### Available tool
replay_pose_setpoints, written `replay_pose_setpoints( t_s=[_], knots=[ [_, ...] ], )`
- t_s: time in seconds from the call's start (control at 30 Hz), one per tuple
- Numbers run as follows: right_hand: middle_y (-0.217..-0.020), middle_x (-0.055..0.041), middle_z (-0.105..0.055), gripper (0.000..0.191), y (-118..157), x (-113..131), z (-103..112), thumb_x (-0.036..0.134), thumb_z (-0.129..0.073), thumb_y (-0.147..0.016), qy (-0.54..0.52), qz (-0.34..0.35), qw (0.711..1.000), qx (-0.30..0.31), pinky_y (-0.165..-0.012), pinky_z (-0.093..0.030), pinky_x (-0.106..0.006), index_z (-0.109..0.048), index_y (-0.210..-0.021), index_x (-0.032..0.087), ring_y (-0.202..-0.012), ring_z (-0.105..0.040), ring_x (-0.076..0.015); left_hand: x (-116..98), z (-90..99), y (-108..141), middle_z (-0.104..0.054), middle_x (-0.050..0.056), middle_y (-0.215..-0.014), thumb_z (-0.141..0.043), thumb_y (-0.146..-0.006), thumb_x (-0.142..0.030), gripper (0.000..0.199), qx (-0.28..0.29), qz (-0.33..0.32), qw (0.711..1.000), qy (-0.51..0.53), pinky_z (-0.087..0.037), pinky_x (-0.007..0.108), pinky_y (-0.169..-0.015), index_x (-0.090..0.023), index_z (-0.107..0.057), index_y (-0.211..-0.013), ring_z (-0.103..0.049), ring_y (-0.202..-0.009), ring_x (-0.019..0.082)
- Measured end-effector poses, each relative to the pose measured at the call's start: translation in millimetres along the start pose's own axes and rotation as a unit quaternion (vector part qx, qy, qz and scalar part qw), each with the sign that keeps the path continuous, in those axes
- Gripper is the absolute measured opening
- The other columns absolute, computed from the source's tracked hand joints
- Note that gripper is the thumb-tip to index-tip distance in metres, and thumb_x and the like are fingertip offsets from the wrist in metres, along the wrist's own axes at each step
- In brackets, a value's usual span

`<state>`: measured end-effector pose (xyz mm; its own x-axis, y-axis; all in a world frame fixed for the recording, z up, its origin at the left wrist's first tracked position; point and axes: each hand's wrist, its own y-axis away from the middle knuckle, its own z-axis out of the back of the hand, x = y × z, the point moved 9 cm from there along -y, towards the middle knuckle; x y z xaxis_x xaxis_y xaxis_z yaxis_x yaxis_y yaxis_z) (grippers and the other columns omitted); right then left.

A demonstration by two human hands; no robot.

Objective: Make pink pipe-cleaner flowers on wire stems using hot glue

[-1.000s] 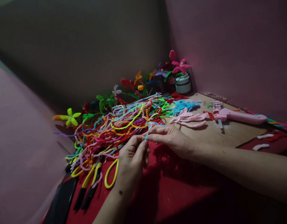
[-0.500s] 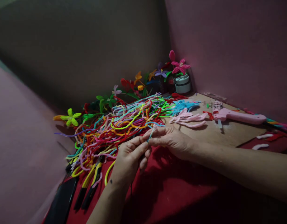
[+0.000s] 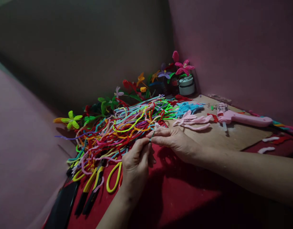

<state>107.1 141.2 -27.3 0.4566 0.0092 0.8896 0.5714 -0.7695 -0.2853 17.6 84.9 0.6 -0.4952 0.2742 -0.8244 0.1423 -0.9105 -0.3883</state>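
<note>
My left hand point(image 3: 137, 159) and my right hand point(image 3: 176, 141) meet in front of the pile of coloured pipe cleaners point(image 3: 127, 127). Between their fingertips both pinch a thin green stem point(image 3: 152, 135), which has small pale tips at its upper end. The fingers of my left hand close around its lower end, partly hidden behind the hand. My right thumb and fingers press on it from the right. Pink petal pieces point(image 3: 193, 121) lie just beyond my right hand on the board, beside blue pieces point(image 3: 188, 109).
Yellow-black pliers point(image 3: 94, 186), yellow-handled scissors point(image 3: 114, 178) and a black phone point(image 3: 62, 203) lie at left. A pink glue gun point(image 3: 246, 118) rests on the wooden board point(image 3: 215, 140) at right. Fuzzy flowers point(image 3: 184, 67) and a lidded jar point(image 3: 186, 86) stand behind.
My left hand has turned and shifted slightly right, its fingers now more folded, which uncovers the yellow scissor handle. My right hand and the stem have moved slightly up and left.
</note>
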Motion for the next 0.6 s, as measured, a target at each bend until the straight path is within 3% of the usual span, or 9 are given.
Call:
replay_pose_setpoints(
  t_s=[0.13,0.33,0.5,0.6],
  knots=[
    [-0.085,-0.0027,-0.065,0.015,0.0,2.1,-3.9,0.023,-0.060,-0.075,0.009,-0.001,1.000,0.025,-0.090,-0.036,-0.034,-0.070,-0.085,0.017,-0.090,-0.056,-0.0161,11.4,-3.4,-1.1,-0.054,-0.005,-0.058,-0.055,-0.080,-0.027,0.009,0.030,0.091,0.990,0.099,-0.044,0.020,-0.037,-0.018,-0.057,-0.084,-0.050,-0.040,0.008],
    [-0.078,-0.0014,-0.063,0.009,-0.9,4.5,-3.3,0.021,-0.063,-0.072,0.000,-0.005,1.000,0.023,-0.085,-0.036,-0.031,-0.069,-0.074,0.016,-0.080,-0.055,-0.0130,17.7,-14.0,-0.9,-0.058,-0.002,-0.061,-0.055,-0.080,-0.024,0.010,0.109,0.169,0.954,0.224,-0.043,0.020,-0.028,-0.015,-0.055,-0.082,-0.049,-0.034,0.008],
    [-0.071,-0.0005,-0.062,0.009,1.1,0.1,-4.6,0.022,-0.065,-0.071,-0.043,-0.032,0.998,0.032,-0.083,-0.037,-0.033,-0.068,-0.076,0.015,-0.075,-0.055,-0.0133,20.2,-22.1,1.4,-0.059,-0.001,-0.062,-0.055,-0.079,-0.024,0.010,0.163,0.203,0.925,0.278,-0.041,0.020,-0.025,-0.013,-0.055,-0.080,-0.050,-0.032,0.009],
    [-0.074,-0.0004,-0.061,0.006,1.2,1.8,-2.9,0.019,-0.065,-0.070,-0.032,-0.013,0.999,0.029,-0.083,-0.036,-0.032,-0.068,-0.073,0.015,-0.077,-0.054,-0.0131,19.8,-24.8,1.1,-0.060,0.000,-0.063,-0.053,-0.081,-0.026,0.013,0.181,0.191,0.932,0.250,-0.044,0.021,-0.031,-0.013,-0.055,-0.079,-0.053,-0.036,0.010]
  ],
)
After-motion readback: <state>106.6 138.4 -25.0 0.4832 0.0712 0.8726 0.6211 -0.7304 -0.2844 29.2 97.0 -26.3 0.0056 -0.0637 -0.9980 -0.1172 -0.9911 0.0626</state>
